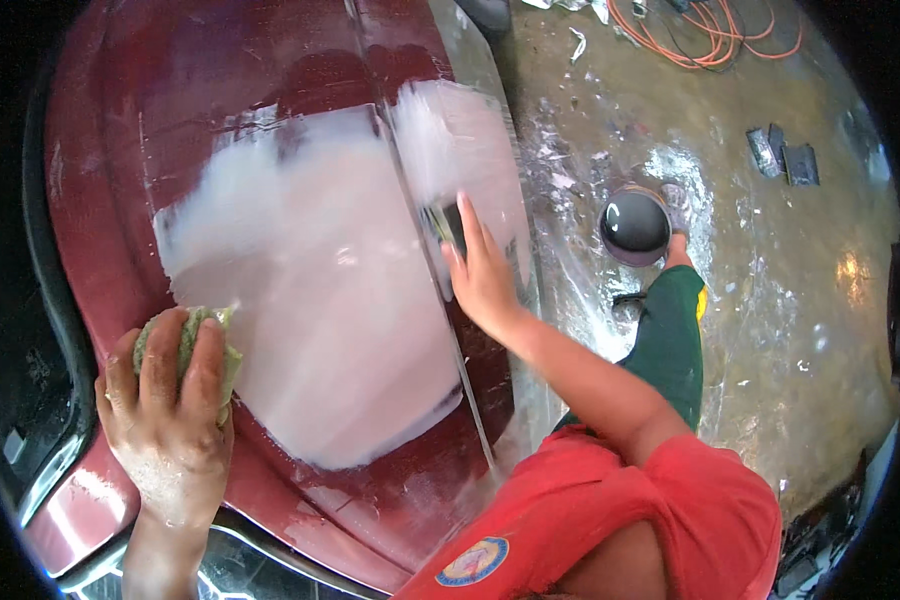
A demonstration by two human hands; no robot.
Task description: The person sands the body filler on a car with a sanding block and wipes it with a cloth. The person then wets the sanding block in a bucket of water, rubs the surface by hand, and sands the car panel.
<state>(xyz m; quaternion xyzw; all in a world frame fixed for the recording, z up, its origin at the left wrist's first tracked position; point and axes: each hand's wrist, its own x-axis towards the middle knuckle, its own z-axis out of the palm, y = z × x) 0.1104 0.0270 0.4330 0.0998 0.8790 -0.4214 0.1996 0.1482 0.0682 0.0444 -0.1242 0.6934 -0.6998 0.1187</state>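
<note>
Head view showed both of the person's hands on a dark red car panel. The left hand was closed over a green sponge, which lay under the curled fingers, its ragged edge poking out past them on the right. That grip sat at the lower left border of a broad pale patch, sponge and patch side by side.

The right hand was clamped on a small dark block, tipped against the surface between the thumb on the left and the fingers on the right. The block stood right by the seam dividing the panel, just below a smaller pale patch. To the right, a round bucket stood on the wet floor, well apart from both grips.
</note>
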